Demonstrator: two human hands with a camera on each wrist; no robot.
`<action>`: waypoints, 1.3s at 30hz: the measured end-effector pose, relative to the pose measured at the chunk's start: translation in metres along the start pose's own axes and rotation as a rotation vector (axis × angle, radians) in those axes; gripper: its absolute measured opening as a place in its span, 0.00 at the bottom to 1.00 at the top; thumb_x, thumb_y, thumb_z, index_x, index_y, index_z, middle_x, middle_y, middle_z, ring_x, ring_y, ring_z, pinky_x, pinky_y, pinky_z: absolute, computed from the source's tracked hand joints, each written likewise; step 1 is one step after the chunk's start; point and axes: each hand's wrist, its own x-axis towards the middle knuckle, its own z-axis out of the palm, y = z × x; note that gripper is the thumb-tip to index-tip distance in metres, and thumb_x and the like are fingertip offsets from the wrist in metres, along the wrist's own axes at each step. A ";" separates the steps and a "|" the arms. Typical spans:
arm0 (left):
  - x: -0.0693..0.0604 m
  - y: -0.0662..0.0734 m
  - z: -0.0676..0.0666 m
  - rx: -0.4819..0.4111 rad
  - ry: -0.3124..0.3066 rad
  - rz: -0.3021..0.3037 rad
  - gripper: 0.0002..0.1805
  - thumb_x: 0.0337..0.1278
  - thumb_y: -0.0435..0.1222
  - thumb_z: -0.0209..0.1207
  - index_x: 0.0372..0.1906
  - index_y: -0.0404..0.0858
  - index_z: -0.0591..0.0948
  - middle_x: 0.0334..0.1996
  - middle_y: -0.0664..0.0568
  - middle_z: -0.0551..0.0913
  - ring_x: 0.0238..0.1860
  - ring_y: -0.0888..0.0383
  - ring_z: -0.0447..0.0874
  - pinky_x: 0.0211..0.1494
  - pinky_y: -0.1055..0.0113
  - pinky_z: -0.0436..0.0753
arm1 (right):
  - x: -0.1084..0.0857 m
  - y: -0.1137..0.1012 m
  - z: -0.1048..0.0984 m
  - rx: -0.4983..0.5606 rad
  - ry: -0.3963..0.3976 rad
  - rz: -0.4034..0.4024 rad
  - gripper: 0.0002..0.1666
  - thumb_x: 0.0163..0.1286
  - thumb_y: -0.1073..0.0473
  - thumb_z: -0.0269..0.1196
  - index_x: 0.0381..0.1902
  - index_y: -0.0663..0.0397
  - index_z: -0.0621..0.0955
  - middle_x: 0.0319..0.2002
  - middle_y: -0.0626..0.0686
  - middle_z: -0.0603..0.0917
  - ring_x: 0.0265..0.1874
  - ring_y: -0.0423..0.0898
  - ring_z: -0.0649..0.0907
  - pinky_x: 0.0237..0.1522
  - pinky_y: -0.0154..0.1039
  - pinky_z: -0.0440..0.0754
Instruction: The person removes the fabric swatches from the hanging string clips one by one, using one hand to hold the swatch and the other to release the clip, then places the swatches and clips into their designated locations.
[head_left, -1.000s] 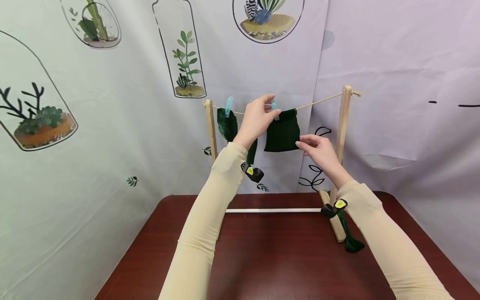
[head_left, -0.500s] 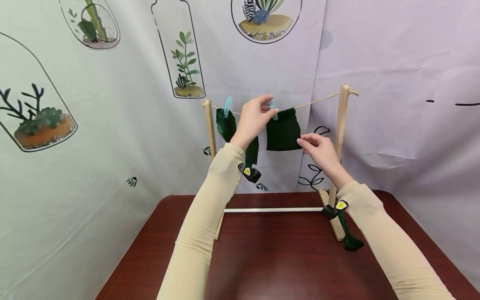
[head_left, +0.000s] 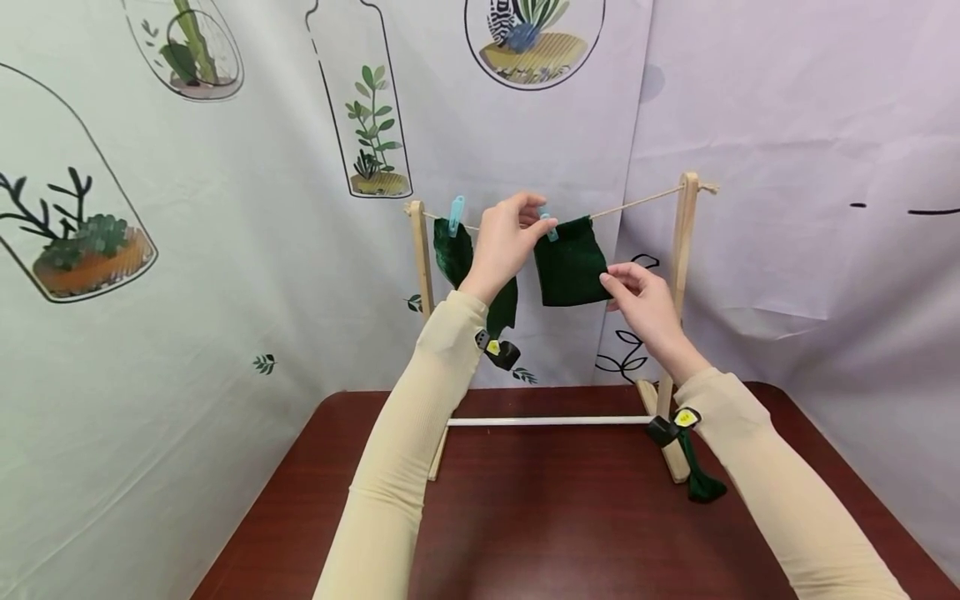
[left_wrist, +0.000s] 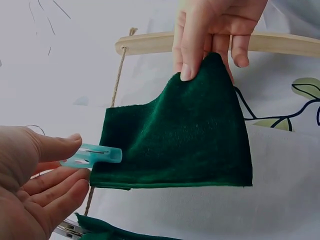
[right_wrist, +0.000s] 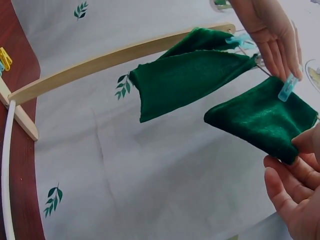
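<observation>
A square of dark green velvety cloth (head_left: 573,271) hangs over a thin rope (head_left: 637,202). My left hand (head_left: 510,237) pinches a light blue clothespin (left_wrist: 107,154) between thumb and fingers, and that clothespin is clamped on the cloth at the rope. Lower down, my right hand (head_left: 643,304) holds the cloth's outer lower corner between thumb and fingers, drawing it sideways. To the left hangs another green cloth piece (right_wrist: 195,80), held up by a second blue clothespin (head_left: 456,215); my left hand and forearm hide part of it in the head view.
The rope runs between two wooden posts (head_left: 684,250), joined low down by a white rod (head_left: 555,422) above a dark red table (head_left: 540,517). A green cloth bundle (head_left: 702,483) lies by the right foot. A yellow clip (right_wrist: 5,59) shows at the right wrist view's edge.
My right hand has shifted slightly right, pulling the lower corner of the green cloth with it. The left hand stays at the clothespin with almost no movement.
</observation>
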 end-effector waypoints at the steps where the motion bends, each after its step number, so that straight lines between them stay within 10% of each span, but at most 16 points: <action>1: 0.000 0.000 0.000 0.000 0.005 0.006 0.19 0.67 0.40 0.65 0.57 0.34 0.82 0.47 0.46 0.86 0.49 0.55 0.85 0.53 0.67 0.82 | 0.000 0.000 0.000 0.006 0.008 -0.006 0.24 0.77 0.48 0.59 0.56 0.63 0.80 0.45 0.56 0.85 0.31 0.44 0.84 0.36 0.29 0.81; 39: -0.012 0.000 -0.013 0.031 0.105 0.132 0.12 0.67 0.41 0.65 0.46 0.36 0.86 0.39 0.48 0.87 0.40 0.57 0.84 0.47 0.70 0.80 | -0.026 0.000 -0.013 0.080 0.006 -0.043 0.23 0.77 0.52 0.60 0.56 0.68 0.80 0.40 0.39 0.83 0.34 0.47 0.85 0.37 0.29 0.83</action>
